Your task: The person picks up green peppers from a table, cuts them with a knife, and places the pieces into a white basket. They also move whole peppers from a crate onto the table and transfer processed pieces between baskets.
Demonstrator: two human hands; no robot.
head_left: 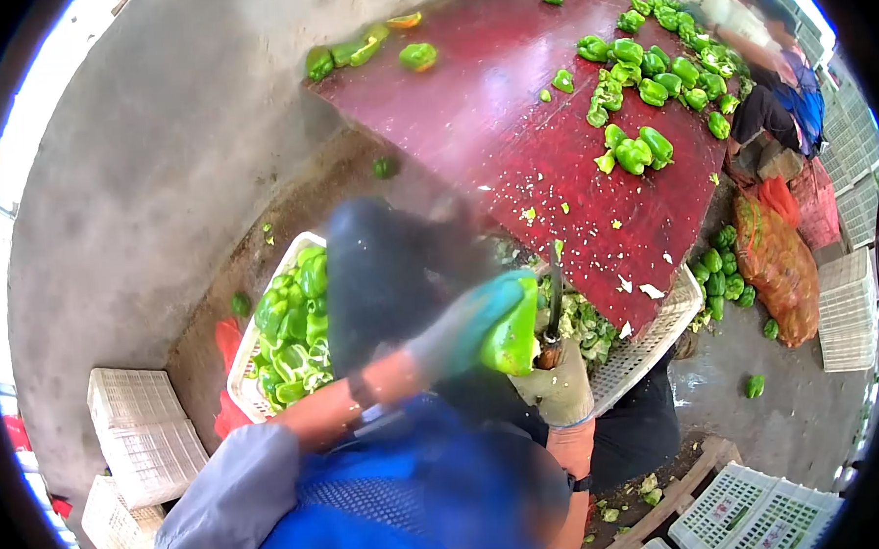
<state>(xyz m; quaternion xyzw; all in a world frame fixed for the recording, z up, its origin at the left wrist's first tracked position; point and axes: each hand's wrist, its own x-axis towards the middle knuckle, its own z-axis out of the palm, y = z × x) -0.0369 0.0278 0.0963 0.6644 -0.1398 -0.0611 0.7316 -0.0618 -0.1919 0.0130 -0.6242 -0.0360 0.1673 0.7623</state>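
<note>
My left hand, in a teal and grey glove, is wrapped round a large green bell pepper held over my lap. Just to its right, my right hand, in a pale soiled glove, grips a knife whose dark blade points up and away from me. The near end of the pepper is close to the knife's handle. Beneath the hands, a white plastic basket holds pale green pepper scraps. By my left leg stands another white basket full of green peppers.
A red table, strewn with seeds and scraps, carries a pile of green peppers. A person sits at its far right. An orange mesh sack and loose peppers lie on the floor. Crates stand left, others lower right.
</note>
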